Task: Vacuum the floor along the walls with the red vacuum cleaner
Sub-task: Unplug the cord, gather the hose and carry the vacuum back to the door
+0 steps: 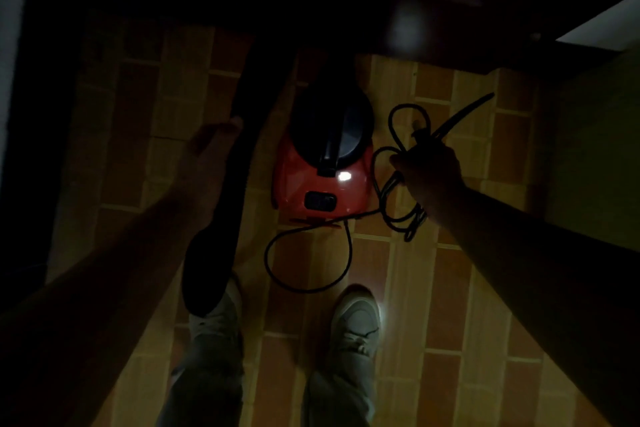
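Right hand (429, 173) grips cord (412, 224) (looped)

L arm reaches fwd, forearm bare; L hand (212, 146) has fingers stretched out, beside long black vacuum tube (239, 149), contact unclear in dark. R arm extended; R hand (427, 175) curled round looped black power cord (414, 224).

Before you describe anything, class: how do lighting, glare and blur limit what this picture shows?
Head view: very dim, top edge nearly black; glare spots on the red vacuum cleaner and beside the right shoe; a pale blurred smear above it; left hand beside the dark hose is soft and shadowed; right hand gripping the coiled cord reads as a silhouette.
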A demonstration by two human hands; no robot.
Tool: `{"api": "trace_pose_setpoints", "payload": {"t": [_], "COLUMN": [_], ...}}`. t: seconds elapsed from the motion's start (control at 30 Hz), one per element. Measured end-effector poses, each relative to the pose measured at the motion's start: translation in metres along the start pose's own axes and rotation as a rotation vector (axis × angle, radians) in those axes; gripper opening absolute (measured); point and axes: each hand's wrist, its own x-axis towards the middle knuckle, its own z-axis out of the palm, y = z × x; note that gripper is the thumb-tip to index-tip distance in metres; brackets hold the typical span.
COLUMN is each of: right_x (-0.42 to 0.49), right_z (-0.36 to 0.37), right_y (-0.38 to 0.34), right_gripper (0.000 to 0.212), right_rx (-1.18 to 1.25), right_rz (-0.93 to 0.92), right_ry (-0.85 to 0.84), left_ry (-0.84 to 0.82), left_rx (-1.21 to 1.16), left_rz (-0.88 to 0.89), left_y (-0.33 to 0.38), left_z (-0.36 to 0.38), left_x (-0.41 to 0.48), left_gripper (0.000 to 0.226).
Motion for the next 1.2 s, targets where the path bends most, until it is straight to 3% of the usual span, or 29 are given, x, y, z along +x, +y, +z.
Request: {"api": "trace_pose_setpoints", "payload": {"t": [0.07,0.17,0.2,0.33,0.43,0.67,0.8,0.97,1.07,1.2], "right_x": [0.003,0.003,0.004,0.005,0.007,0.014,0.016,0.019,0.016,0.003], "right_z": [-0.003,-0.005,-0.005,0.002,0.008,0.025,0.026,0.024,0.026,0.029], "right_y": [0.01,0.029,0.035,0.051,0.055,0.056,0.052,0.052,0.053,0.05], "right_gripper": [0.035,0.043,0.05,0.061,0.067,0.081,0.088,0.102,0.097,0.076], "right_rx": [-0.055,-0.062,-0.059,-0.014,0.041,-0.031,-0.106,-0.417,-0.484,-0.496], "right_rz": [0.011,0.045,0.062,0.07,0.089,0.119,0.135,0.012,-0.014,-0.068], "right_ry": [0.03,0.031,0.033,0.041,0.026,0.004,0.016,0.068,0.05,0.034], "left_ry": [0.013,0.045,0.05,0.005,0.018,0.051,0.023,-0.032,-0.013,0.023], "left_rx": [0.125,0.22,0.24,0.417,0.502,0.481,0.513,0.528,0.527,0.534], "left_rz": [0.069,0.177,0.185,0.225,0.15,0.158,0.19,0.208,0.162,0.143], "left_y": [-0.002,-0.01,-0.015,-0.032,-0.036,-0.037,-0.039,-0.041,-0.038,-0.035], "left_z": [0.018,0.043,0.047,0.06,0.068,0.078,0.074,0.067,0.065,0.064], "left_x": [-0.01,-0.018,-0.017,-0.016,-0.019,-0.018,-0.016,-0.012,-0.012,-0.013], "left_gripper": [0.074,0.046,0.045,0.08,0.093,0.059,0.06,0.065,0.087,0.067]}}
